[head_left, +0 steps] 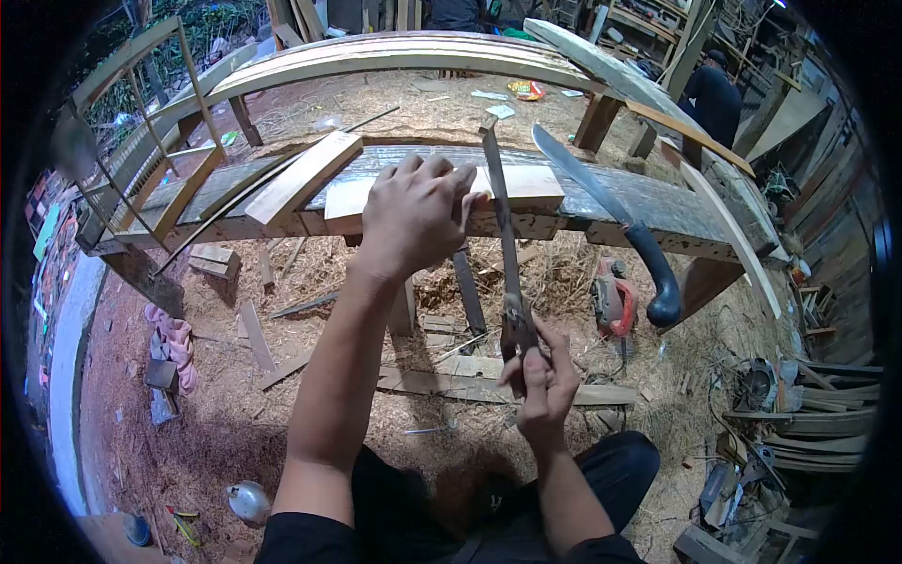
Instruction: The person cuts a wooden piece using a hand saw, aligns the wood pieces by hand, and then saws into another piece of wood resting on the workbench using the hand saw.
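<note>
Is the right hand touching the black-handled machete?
Apart. The head view shows the right hand closed on the long dark tool, with shavings-covered ground visible between that hand and the black-handled machete.

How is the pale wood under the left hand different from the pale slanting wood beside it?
The covered wood lies along the bench; the slanting wood lies at an angle across it. The left hand hides part of the covered wood, but no hand touches the slanting wood. The dark tool crosses in front of the covered wood, not the slanting wood. Both are pale, straight-edged pieces.
</note>
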Demonstrator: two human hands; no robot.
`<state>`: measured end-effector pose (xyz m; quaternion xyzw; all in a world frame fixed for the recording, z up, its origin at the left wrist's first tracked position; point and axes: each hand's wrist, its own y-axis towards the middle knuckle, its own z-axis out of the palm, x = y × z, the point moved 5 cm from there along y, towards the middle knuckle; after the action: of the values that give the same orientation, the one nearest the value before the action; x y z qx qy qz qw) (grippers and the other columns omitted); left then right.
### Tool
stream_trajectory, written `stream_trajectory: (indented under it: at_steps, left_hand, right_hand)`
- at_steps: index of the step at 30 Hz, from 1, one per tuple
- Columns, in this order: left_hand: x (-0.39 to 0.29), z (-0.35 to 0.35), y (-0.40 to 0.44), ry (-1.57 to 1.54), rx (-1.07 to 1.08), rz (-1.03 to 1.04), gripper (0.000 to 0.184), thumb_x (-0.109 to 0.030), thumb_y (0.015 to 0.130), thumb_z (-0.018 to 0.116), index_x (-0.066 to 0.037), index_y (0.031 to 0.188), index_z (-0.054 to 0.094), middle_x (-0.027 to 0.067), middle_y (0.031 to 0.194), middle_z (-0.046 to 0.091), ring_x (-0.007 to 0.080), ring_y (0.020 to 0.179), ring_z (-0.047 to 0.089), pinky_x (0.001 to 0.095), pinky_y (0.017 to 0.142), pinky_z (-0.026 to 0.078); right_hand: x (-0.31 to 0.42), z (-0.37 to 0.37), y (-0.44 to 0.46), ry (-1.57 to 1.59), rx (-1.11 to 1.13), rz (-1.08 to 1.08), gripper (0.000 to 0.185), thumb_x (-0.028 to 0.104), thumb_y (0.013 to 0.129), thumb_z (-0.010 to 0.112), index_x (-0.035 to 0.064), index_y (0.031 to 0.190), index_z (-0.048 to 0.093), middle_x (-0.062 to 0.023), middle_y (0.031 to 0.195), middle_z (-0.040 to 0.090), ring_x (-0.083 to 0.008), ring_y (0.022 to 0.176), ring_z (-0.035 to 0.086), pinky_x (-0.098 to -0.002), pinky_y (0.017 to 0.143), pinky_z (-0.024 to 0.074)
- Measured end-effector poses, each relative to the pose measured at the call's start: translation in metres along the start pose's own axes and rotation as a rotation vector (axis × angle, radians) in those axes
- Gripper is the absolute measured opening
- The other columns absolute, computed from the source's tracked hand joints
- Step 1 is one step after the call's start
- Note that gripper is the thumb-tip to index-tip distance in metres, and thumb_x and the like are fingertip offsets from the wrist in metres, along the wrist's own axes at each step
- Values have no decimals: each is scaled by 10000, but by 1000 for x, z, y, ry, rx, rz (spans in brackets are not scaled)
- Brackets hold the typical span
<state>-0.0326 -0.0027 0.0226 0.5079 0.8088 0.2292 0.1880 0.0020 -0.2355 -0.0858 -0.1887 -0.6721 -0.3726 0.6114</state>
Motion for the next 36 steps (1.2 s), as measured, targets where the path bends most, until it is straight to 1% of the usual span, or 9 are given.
stream_trajectory:
  at_steps: [4,9,19,23,25,26,31,33,36]
  left_hand:
    - [0,1,2,5,-13,6,356,-385,1010,588,-191,1292,688,57,1153,684,276,1100,625,433,944,508]
    - [-1,-3,0,-16,1,23,349,-380,1005,599,-197,1285,697,51,1162,682,269,1104,622,427,940,507]
    - [0,3,2,18,-17,15,348,-352,1004,602,-207,1307,693,80,1224,679,276,1154,619,433,963,501]
    - [2,2,2,6,-15,5,333,-282,992,601,-194,1299,694,86,1207,690,290,1158,622,443,943,518]
    - [3,3,3,-13,2,-10,348,-291,978,595,-184,1295,692,83,1214,681,281,1163,614,432,961,505]
    - [3,4,4,-32,20,-24,364,-300,965,589,-174,1292,691,80,1221,671,272,1168,605,420,979,491]
    - [2,7,1,-13,-22,-11,328,-307,980,626,-203,1280,705,77,1190,692,280,1143,628,438,918,527]
    - [2,5,4,-2,-37,4,324,-311,979,630,-203,1275,708,75,1184,693,279,1141,629,437,919,525]
    - [1,1,6,-20,-25,-5,318,-310,979,633,-199,1267,712,75,1168,694,278,1123,632,436,915,519]
  right_hand:
    - [-21,-10,-30,12,-169,80,418,205,1059,458,-2,1392,601,40,696,508,-42,568,429,-213,516,341]
    - [13,3,12,-6,-137,19,404,169,1055,464,-14,1380,618,62,663,433,-32,550,377,-227,508,301]
    - [-30,-3,-46,-47,-213,-27,463,139,996,491,18,1430,595,51,657,495,-54,565,420,-239,555,371]
    - [-16,5,-30,-138,-177,-76,411,160,1039,493,9,1401,617,72,723,499,-10,560,373,-205,507,288]
    - [-19,3,-33,-25,-216,-7,405,133,1033,500,20,1403,619,66,733,500,-13,560,376,-206,508,293]
    - [-14,-5,-35,-73,-221,12,424,139,1006,514,-10,1387,624,42,684,513,-51,579,445,-240,557,390]
    - [11,-20,-46,56,-248,165,416,140,1006,513,-11,1373,636,32,730,541,-50,600,454,-237,572,410]
    - [33,-11,-18,-135,-168,125,407,135,1010,506,-16,1364,639,22,743,555,-58,610,461,-243,576,415]
    - [25,3,-1,-175,-148,31,413,116,1009,498,-31,1377,616,-115,1005,722,-86,737,575,-265,689,487]
